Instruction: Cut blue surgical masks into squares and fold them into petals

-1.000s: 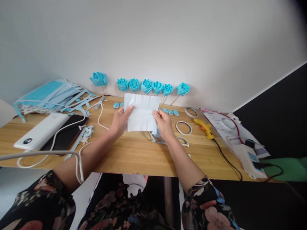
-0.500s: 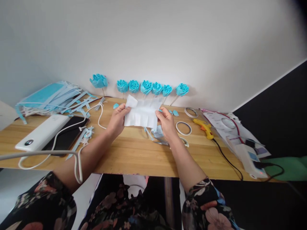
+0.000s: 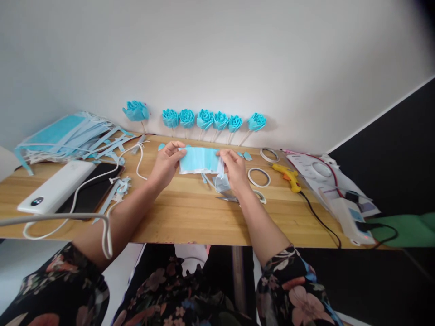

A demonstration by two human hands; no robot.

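A light blue rectangle of face mask fabric [image 3: 199, 160] with a white lower edge is stretched between my two hands, above the table. My left hand [image 3: 167, 164] pinches its left end between thumb and fingers. My right hand [image 3: 234, 168] grips the right end, where a white layer shows. Beneath the right wrist lie scissors [image 3: 228, 198], their handles partly hidden by the arm. A pale translucent scrap [image 3: 222, 183] is on the table near that hand. Small cut blue petals [image 3: 247, 156] lie behind the right hand.
Several blue fabric roses [image 3: 205, 119] on sticks lean against the wall. At left are a stack of masks [image 3: 54, 135], a white power bank [image 3: 56, 186] and cables. At right lie tape rolls [image 3: 258, 177], a yellow glue gun [image 3: 287, 175] and a power strip [image 3: 353, 222].
The white sheet held open between my hands now shows as a narrower blue strip with a white lower edge. Both hands keep their hold at the ends.
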